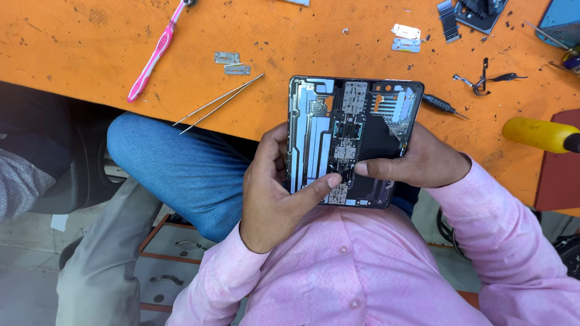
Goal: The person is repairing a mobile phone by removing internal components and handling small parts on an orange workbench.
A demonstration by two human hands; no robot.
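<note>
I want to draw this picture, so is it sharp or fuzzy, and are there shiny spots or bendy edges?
In the head view, the opened phone held by the left hand and right hand looks sharp, its metal parts catching soft glints; the orange table is evenly lit with faint shadows; the pink toothbrush and the picture's edges bend slightly from the wide lens.
</note>
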